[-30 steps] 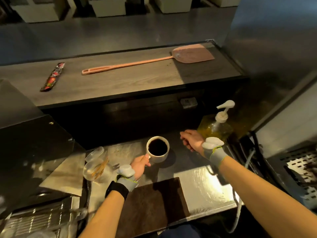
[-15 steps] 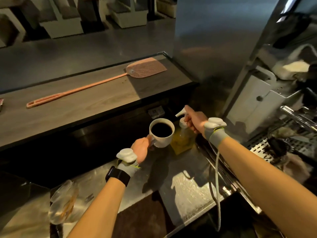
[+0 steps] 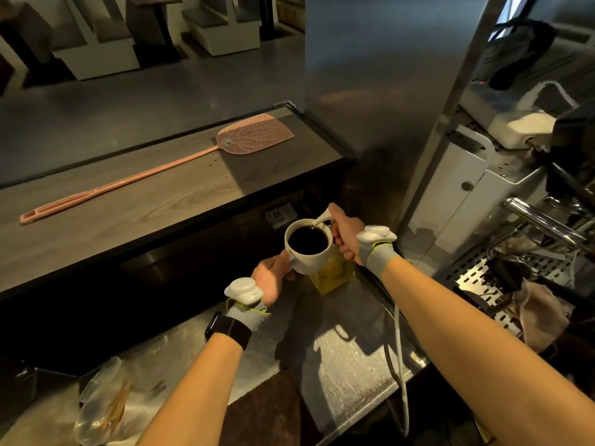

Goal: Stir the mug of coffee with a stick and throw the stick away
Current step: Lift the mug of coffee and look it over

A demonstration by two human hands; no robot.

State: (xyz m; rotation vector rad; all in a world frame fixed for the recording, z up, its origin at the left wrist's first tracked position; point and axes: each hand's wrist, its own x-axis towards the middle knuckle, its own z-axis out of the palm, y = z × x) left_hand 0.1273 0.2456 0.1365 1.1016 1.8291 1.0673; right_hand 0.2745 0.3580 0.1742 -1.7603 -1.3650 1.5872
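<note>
My left hand (image 3: 269, 278) holds a white mug (image 3: 309, 252) of black coffee by its handle, lifted above the steel counter. The mug sits under the white spout of a pump bottle (image 3: 331, 275) of yellow syrup. My right hand (image 3: 346, 235) rests on top of the pump head, fingers wrapped around it, right behind the mug's rim. At the lower left, a clear plastic bag (image 3: 103, 410) holds several wooden stir sticks.
A pink fly swatter (image 3: 161, 170) lies on the raised wooden bar top (image 3: 135, 204). An espresso machine (image 3: 521, 246) with a perforated drip tray stands at the right, a cloth beside it. A white cable (image 3: 401, 365) hangs off the steel counter (image 3: 347, 375) edge. A dark board lies in front.
My left hand lifted the mug off the counter and carried it right, under the pump spout. My right hand moved onto the pump head. The view swung right.
</note>
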